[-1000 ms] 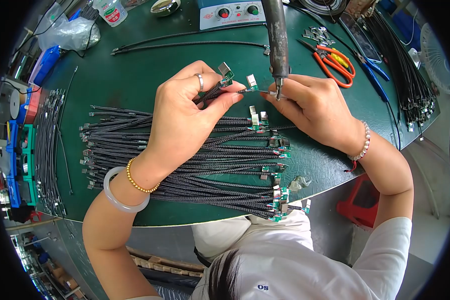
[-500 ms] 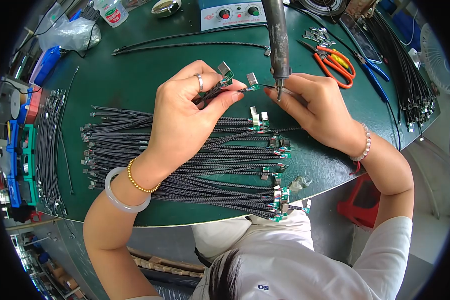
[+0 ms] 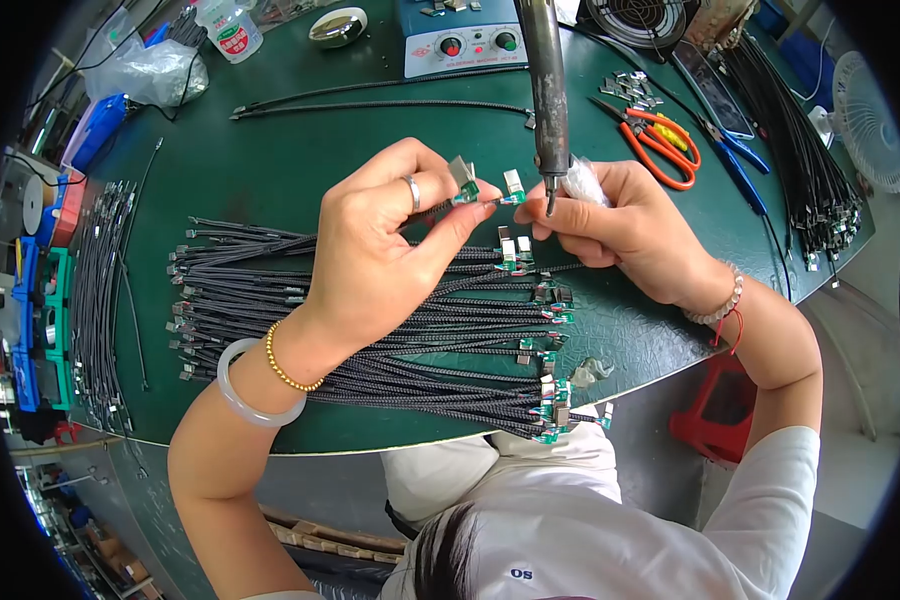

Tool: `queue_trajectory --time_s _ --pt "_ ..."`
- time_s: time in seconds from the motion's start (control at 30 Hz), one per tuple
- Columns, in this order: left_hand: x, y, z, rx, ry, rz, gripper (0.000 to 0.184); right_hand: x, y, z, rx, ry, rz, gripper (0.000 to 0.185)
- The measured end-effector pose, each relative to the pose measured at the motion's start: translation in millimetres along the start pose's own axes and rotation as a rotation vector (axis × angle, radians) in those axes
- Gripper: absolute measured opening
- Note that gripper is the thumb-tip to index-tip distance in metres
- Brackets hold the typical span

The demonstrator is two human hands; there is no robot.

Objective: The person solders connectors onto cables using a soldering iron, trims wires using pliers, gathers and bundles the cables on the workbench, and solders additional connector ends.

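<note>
- At centre, before the person: cable end [image 3: 513,190], with green board and silver plug, pinched by the left hand [image 3: 378,238].
- At 9 o'clock, just beside: second cable end [image 3: 465,180], gripped in the same hand.
- At 3 o'clock: right hand [image 3: 625,222], fingers curled around a clear plastic packet [image 3: 584,183].
- At 3 to 1 o'clock: soldering iron [image 3: 546,95], tip down, in front of the right fingertips.
- At 7 o'clock: braided cables [image 3: 470,315], lying in rows on the green table [image 3: 260,160].
- Toward 12 o'clock: blue soldering unit [image 3: 465,50].
- Toward 2 o'clock: orange-handled pliers [image 3: 675,160].
- At 8 o'clock, well apart: thin cables [image 3: 102,300].
</note>
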State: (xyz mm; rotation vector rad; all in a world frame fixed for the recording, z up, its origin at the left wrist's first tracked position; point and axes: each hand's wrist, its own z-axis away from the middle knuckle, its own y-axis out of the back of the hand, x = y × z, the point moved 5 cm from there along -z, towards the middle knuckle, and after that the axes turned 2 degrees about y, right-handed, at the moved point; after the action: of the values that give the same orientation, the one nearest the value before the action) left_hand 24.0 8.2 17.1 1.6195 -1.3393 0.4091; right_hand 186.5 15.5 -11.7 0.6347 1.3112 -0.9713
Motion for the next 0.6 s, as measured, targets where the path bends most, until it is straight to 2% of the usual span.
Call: queue_trajectory --time_s 0.07,0.13,0.6 --pt "2.3 0.1 0.5 -0.005 -0.033 0.008 0.006 0.4 0.9 2.3 0.015 -0.018 0.007 0.019" --pt "5.3 -0.8 2.2 -0.032 -0.133 -0.038 0.016 0.0 -0.1 4.1 -0.006 -0.017 -0.010 0.018" --pt "17.6 -2.8 1.8 -0.084 -0.161 0.013 0.019 -5.8 -5.0 12.8 -0.023 0.056 -0.080 0.015"
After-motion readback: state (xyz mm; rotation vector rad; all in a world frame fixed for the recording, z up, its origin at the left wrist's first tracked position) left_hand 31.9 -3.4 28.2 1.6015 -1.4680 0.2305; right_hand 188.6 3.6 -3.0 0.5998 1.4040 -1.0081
